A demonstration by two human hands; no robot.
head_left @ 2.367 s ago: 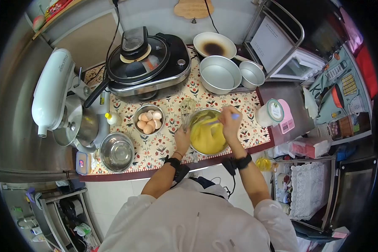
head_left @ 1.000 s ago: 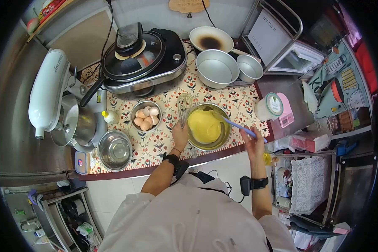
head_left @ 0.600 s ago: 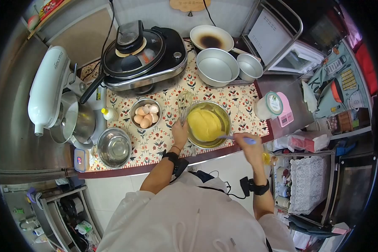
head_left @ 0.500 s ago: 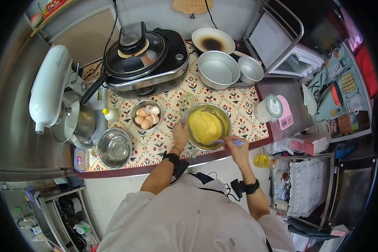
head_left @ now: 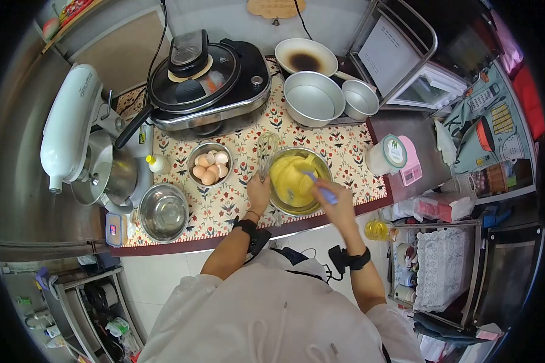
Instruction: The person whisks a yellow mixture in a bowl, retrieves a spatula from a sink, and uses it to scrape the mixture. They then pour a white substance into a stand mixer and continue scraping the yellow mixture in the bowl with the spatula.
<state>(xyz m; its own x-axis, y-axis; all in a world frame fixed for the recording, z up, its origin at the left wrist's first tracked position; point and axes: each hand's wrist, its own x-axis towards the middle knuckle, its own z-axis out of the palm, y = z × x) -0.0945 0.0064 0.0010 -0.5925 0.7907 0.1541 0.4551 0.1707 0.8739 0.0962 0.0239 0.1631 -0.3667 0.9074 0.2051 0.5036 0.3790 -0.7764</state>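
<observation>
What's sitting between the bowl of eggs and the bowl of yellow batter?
Head view: a wire whisk lies on the floral mat between egg bowl and batter bowl; the left hand holds the batter bowl's rim nearby.

Bright, even overhead light; strong fisheye warping and dark vignetted corners.

I log a round steel mixing bowl (head_left: 299, 210), upright on the floral mat (head_left: 351, 157) near its front edge. Thick pale-yellow batter (head_left: 286, 174) lies heaped toward the left wall and smeared up the sides. A blue-handled spatula (head_left: 321, 190) slants in over the right rim, blade down in the batter. My left hand (head_left: 258, 192) grips the left rim and my right hand (head_left: 339, 207) holds the handle.
</observation>
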